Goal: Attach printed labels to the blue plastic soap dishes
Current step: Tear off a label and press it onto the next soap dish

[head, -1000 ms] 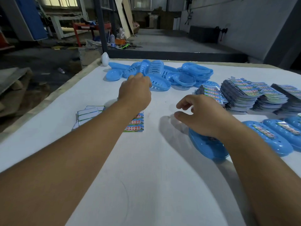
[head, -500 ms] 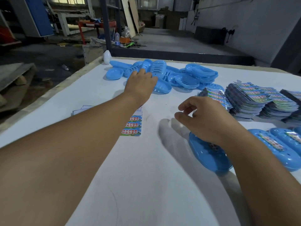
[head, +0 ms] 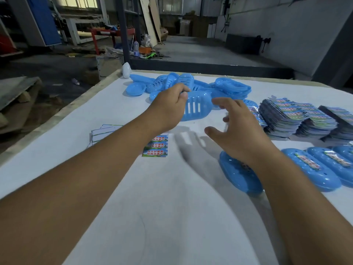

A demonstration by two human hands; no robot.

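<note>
I've got the slotted soap dish [head: 194, 108] in my left hand [head: 168, 108], thumb and fingers curled round its near end, lifted just off the heap of unlabelled blue dishes [head: 191, 85] at the far side of the white table [head: 172, 217]. My right hand [head: 240, 134] hangs just beside it with fingers spread and gripping nothing — about to take the other end, by my guess. Under that wrist lies a closed blue dish [head: 236, 175], and further right sit finished ones [head: 313, 169], each with a label on top.

Risks from here: I hold the dish by one end only, so it could tip or slip before the right hand gets there — and the right forearm may knock the closed dish beneath it. The label strip [head: 155, 148] lies near my left forearm, easy to brush aside. Its red and yellow Chinese print reads, as far as I can make out, 洗手护健康 你我共参与. The stacked printed sheets [head: 286, 119] at right are too small to read.
</note>
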